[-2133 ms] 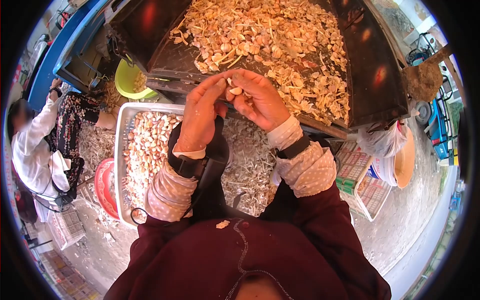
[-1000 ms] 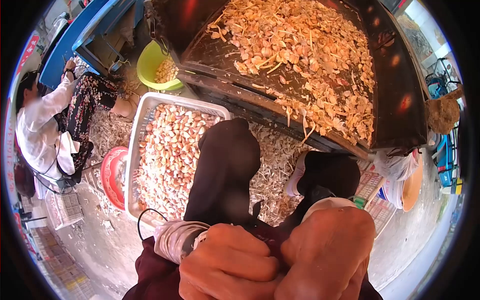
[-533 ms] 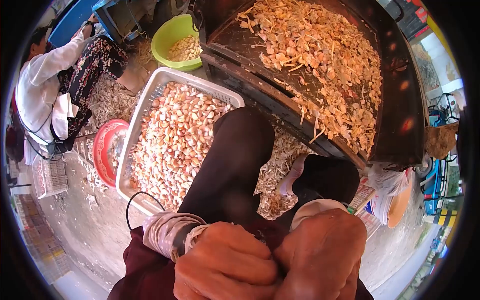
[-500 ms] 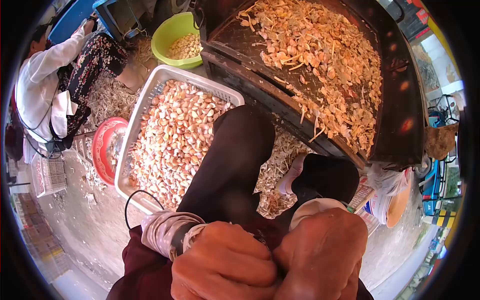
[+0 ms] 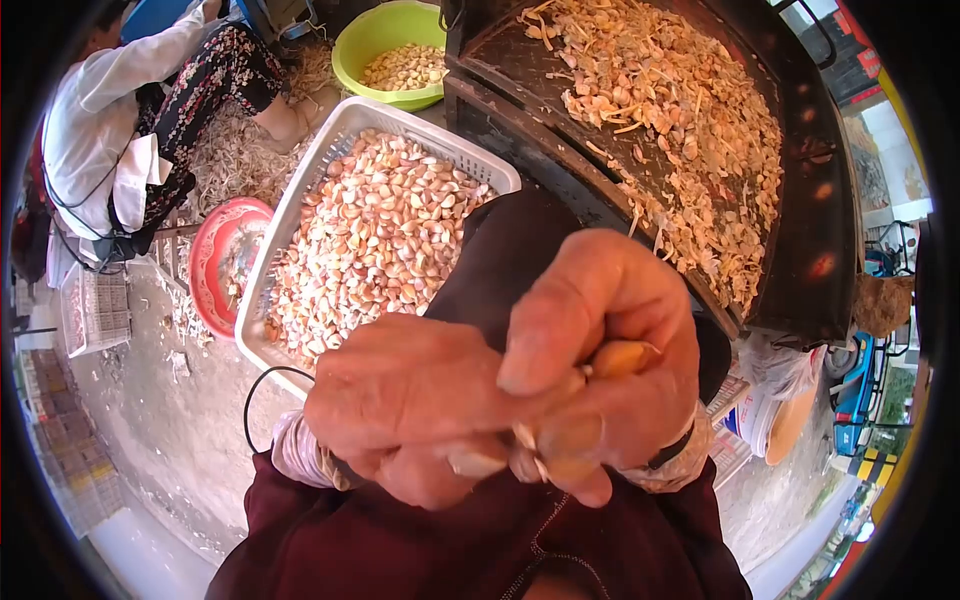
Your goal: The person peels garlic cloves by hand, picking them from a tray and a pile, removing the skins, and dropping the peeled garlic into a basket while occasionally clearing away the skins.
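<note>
My right hand is curled around garlic cloves, with one yellowish clove showing between its thumb and fingers. More garlic pieces, partly blurred, sit lower down where the two hands meet. My left hand is closed, knuckles up, its fingertips pressed against this garlic beside the right hand. Both hands are above my lap. Just beyond the left hand stands a white perforated crate filled with loose garlic cloves.
A dark wooden bench at right bears heaped garlic and husks. Behind the crate is a green basin of peeled cloves. A red basin stands left, near a seated person. My knee rises against the crate.
Both hands have risen and moved forward from my lap. The right hand has turned so that the garlic in it shows. The view has shifted slightly.
</note>
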